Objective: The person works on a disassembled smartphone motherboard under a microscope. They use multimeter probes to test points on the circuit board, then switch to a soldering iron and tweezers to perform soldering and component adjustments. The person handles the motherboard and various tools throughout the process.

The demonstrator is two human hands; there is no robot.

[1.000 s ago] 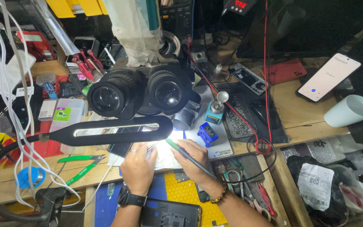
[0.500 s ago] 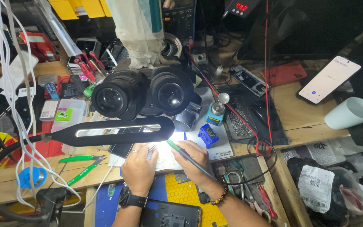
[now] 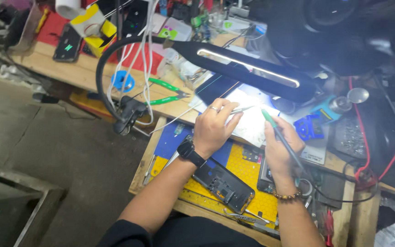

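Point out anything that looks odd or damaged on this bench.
One thing stands out: a phone lies opened on the yellow mat under the left forearm, its insides exposed. Otherwise just dense clutter.

1. Green pliers point(image 3: 168, 91) lie on the wooden bench point(image 3: 76, 73).
2. A blue tape roll point(image 3: 122, 81) sits near them.
3. A black lamp point(image 3: 252, 68) with a long light strip hangs over the bench.
4. An opened phone point(image 3: 225, 185) lies on a yellow mat point(image 3: 248, 171).
5. White cables point(image 3: 145, 41) hang down by the lamp's bent neck.
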